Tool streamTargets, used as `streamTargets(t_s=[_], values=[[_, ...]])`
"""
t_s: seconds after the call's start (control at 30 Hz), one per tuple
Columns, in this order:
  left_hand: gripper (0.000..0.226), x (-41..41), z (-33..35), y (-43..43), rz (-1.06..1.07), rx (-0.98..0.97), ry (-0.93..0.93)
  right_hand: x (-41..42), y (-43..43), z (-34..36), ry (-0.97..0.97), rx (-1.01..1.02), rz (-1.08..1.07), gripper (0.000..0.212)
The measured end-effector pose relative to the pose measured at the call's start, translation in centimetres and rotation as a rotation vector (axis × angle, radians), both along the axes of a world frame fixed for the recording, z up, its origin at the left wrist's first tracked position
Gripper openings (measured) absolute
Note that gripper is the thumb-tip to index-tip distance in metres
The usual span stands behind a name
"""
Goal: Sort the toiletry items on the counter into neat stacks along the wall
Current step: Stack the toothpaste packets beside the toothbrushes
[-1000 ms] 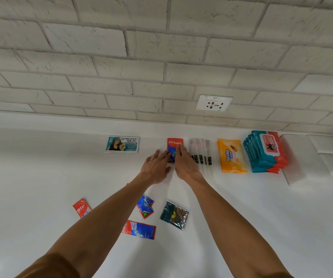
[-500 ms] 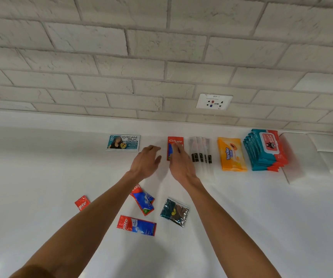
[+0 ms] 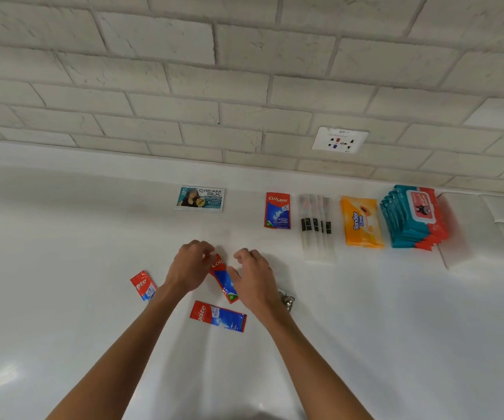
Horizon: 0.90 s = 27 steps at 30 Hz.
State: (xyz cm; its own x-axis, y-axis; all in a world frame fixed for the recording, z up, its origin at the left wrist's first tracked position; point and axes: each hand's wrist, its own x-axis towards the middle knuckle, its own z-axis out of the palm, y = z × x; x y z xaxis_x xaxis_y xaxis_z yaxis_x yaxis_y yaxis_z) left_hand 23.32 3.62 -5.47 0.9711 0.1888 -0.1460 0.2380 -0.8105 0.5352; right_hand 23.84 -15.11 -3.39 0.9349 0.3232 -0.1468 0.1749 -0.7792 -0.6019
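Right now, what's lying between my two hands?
A tilted red and blue Colgate sachet lies between the left hand and right hand, shown in the head view.

Both forearms [image 3: 117,353] reach in from near edge, converging. Left grip [image 3: 191,265] palm-down, fingers curled, hold unclear. Right grip [image 3: 253,278] just beside it, fingers loosely curled.

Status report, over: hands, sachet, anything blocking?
Left hand pinches middle Colgate sachet. Right hand open beside it. Two loose sachets nearby. Nothing blocks way to wall stack.
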Motion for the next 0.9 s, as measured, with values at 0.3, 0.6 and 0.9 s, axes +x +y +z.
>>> streamTargets(t_s=[0.3,0.6,0.9], values=[[0.025,-1.2,-0.1,-0.9,-0.015,0.062,0.05,-3.2,0.6,-2.3,-0.032,-0.188,0.087,0.046],[0.01,0.9,1.5,-0.3,-0.002,-0.182,0.092,-2.9,0.1,-3.2,0.044,-0.045,-0.016,0.04],[0.005,3.6,3.7,-1.5,0.094,-0.528,0.071,-1.2,-1.8,-2.1,0.119,0.266,-0.241,0.022]])
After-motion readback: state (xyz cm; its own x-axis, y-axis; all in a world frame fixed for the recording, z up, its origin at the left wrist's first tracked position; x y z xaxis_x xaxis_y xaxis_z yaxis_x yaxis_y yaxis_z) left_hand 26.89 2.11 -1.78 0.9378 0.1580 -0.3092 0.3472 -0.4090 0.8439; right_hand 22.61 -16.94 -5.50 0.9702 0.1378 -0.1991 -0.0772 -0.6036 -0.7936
